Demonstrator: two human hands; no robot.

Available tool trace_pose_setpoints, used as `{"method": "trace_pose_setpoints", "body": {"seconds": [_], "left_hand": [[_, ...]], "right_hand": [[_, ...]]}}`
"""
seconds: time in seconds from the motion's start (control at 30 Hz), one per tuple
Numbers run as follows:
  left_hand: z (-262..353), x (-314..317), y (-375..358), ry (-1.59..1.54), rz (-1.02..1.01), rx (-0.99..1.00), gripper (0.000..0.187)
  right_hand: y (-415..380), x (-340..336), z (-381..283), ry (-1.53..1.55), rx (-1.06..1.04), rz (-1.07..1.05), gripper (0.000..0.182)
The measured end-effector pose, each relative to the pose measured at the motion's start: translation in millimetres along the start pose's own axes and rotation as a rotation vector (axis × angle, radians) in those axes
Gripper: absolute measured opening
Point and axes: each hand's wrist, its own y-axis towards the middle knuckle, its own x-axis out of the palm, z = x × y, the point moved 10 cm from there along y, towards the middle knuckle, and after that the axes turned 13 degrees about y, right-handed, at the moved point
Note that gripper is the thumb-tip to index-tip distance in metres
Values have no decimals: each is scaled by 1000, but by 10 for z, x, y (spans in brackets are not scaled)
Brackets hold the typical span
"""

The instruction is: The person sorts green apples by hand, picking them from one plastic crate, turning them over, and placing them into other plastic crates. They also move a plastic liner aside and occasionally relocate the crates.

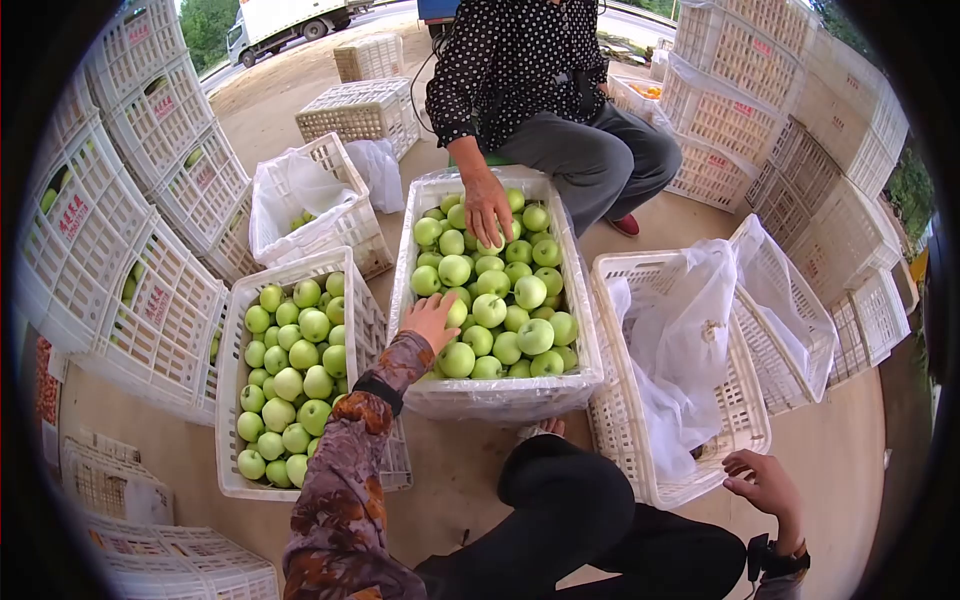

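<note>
My left hand [431,320] is at the left edge of the middle crate [500,402], its fingers and thumb round one green apple [457,313]. That crate is lined with clear plastic and full of green apples. My right hand [765,485] hangs by the near corner of the right crate [755,425], fingers loosely bent and apart, holding nothing. White plastic film [690,340] lies inside the right crate. Another crate [233,400], full of green apples, stands on the left. Across the middle crate, a co-worker's hand [487,208] touches an apple at the far end.
The co-worker [540,90] sits opposite in a dotted shirt. Stacked white crates rise at left [150,210] and right [740,110]. A film-lined crate [355,225] stands behind the left crate, another [800,370] at the right. A truck [285,22] is in the background.
</note>
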Motion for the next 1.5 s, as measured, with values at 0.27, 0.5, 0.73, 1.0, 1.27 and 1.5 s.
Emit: {"method": "trace_pose_setpoints", "body": {"seconds": [0.27,0.5,0.73,1.0,1.27,1.5], "left_hand": [[345,-25,-754,-173,67,125,61],[721,-509,-278,-301,205,220,55],[1215,-121,971,-168,-48,62,77],[1439,101,1139,-502,-150,384,71],[1347,-212,645,-491,47,268,65],[1419,71,151,-258,-7,340,77]], "right_hand": [[149,489,1210,-109,-18,205,56],[322,865,1382,-381,-200,512,27],[318,848,1186,-312,-207,567,16],[281,767,1012,-264,-252,619,14],[266,747,965,-251,-313,674,14],[459,633,966,-220,-271,526,14]]}}
